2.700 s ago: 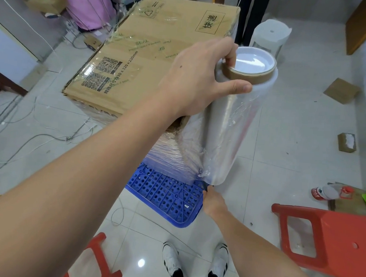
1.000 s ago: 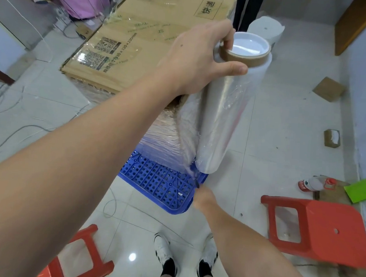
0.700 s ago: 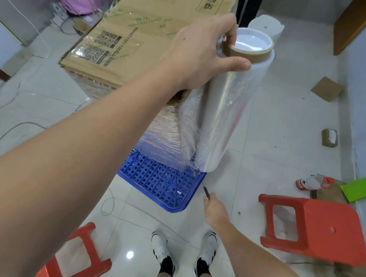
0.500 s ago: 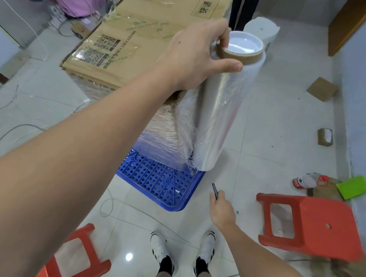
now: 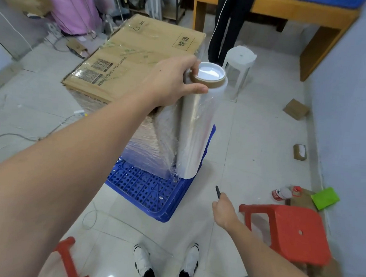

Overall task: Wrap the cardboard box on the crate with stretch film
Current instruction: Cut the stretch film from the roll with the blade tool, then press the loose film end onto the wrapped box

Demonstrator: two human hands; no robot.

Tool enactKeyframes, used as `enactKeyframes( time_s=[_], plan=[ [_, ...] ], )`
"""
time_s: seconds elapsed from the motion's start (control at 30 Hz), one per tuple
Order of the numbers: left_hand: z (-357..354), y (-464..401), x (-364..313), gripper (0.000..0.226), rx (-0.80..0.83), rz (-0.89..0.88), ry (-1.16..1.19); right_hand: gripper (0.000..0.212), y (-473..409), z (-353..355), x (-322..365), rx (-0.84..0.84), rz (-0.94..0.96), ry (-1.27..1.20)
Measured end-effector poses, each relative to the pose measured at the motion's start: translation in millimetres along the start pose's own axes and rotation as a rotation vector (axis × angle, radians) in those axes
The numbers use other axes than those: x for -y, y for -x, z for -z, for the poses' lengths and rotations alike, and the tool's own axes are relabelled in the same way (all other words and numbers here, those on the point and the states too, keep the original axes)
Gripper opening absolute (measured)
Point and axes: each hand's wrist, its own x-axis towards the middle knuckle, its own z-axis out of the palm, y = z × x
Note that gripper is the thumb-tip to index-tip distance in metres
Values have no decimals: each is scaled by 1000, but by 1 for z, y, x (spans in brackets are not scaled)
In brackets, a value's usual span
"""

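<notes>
A large cardboard box (image 5: 135, 57) stands on a blue perforated crate (image 5: 149, 189), its sides covered in stretch film. My left hand (image 5: 170, 82) grips the top of an upright stretch film roll (image 5: 196, 130) at its brown core, right beside the box's near corner. Film still runs from the roll to the box. My right hand (image 5: 224, 208) is lower and to the right, away from the roll, and holds a small dark blade-like tool (image 5: 218, 191) pointing up.
A red stool (image 5: 291, 231) stands at the right, another red stool (image 5: 69, 259) at the lower left. A white stool (image 5: 238, 69) and a person's dark legs (image 5: 226, 24) are behind the box. Cables, cardboard scraps and a bottle (image 5: 283, 193) lie on the tiled floor.
My right hand has drawn away from the roll's bottom edge, moving down and to the right with the small tool. My left hand keeps its grip on the roll's top.
</notes>
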Motion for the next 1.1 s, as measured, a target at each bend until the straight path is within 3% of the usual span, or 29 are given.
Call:
enactKeyframes(
  time_s=[0.2, 0.53, 0.73, 1.1],
  plan=[
    [2, 6, -6, 53, 21, 12, 4, 41, -12, 26, -1, 16, 56, 82],
    [0, -5, 2, 61, 3, 35, 3, 40, -46, 80, 58, -180, 104, -30],
    [3, -5, 0, 52, -19, 0, -30, 23, -41, 116, 136, -329, 231, -213],
    [3, -14, -5, 52, 15, 45, -11, 33, -84, 161, 198, -240, 455, -227]
  ],
)
